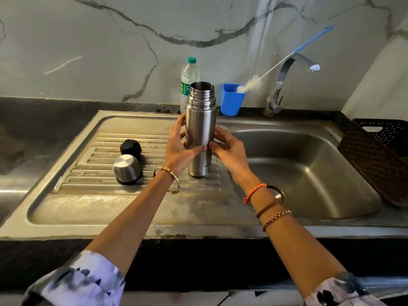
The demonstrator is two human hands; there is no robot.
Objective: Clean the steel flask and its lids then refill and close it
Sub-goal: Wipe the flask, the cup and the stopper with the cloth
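The steel flask (pixel 200 120) stands upright on the ribbed drainboard (pixel 106 151), its mouth uncovered. My left hand (pixel 178 149) grips its left side, thumb across the front. My right hand (pixel 227 146) holds its right side, thumb meeting the other thumb near the middle of the body. To the left on the drainboard lie two lids: a black inner stopper (pixel 130 148) and, just in front of it, a steel cup lid (pixel 127 168) turned mouth down.
The sink basin (pixel 309 173) lies to the right, with a bent tap (pixel 284 78) behind it. A plastic water bottle (pixel 188 80) and a blue cup (pixel 231 100) holding a bottle brush (pixel 251 83) stand at the back. A brown basket (pixel 379 151) sits at the far right.
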